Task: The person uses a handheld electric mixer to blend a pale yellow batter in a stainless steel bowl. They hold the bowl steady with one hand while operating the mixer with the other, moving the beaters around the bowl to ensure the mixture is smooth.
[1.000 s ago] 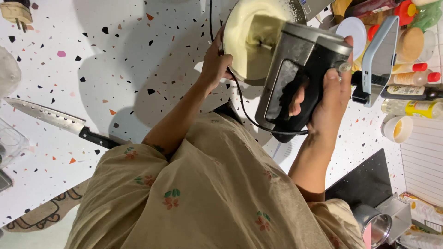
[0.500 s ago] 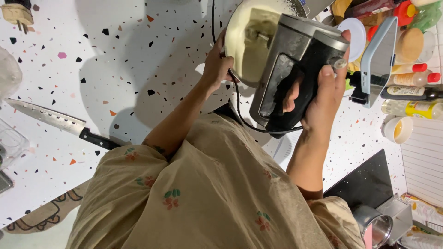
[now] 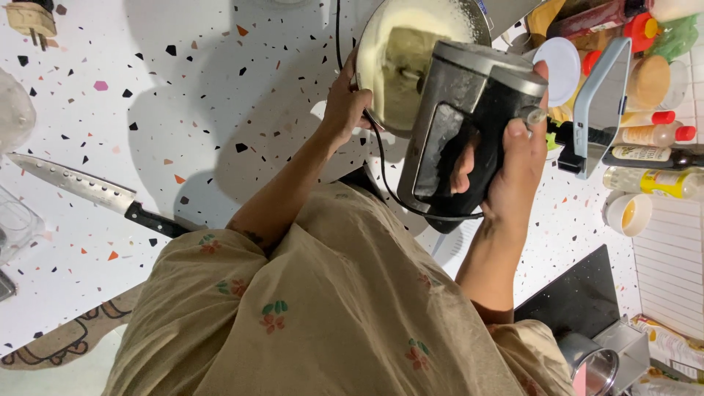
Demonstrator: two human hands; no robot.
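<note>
My right hand [image 3: 513, 165] grips the black handle of a grey hand mixer [image 3: 469, 125], held above a metal bowl [image 3: 374, 51] of pale cream batter [image 3: 400, 62]. The mixer's beaters reach down into the batter. My left hand [image 3: 345, 103] clasps the bowl's left rim and steadies it on the white speckled counter [image 3: 183, 95]. A black cord [image 3: 381, 158] runs from the mixer past my left wrist.
A large kitchen knife [image 3: 88, 192] with a black handle lies at the left. Bottles, jars and lids [image 3: 645, 88] crowd the right side, with a phone on a stand [image 3: 598, 110] and a small cup [image 3: 628, 213]. A plug [image 3: 29, 18] lies top left.
The mixer has swung slightly toward the bowl and tilted more upright over it. My left hand has stayed on the rim.
</note>
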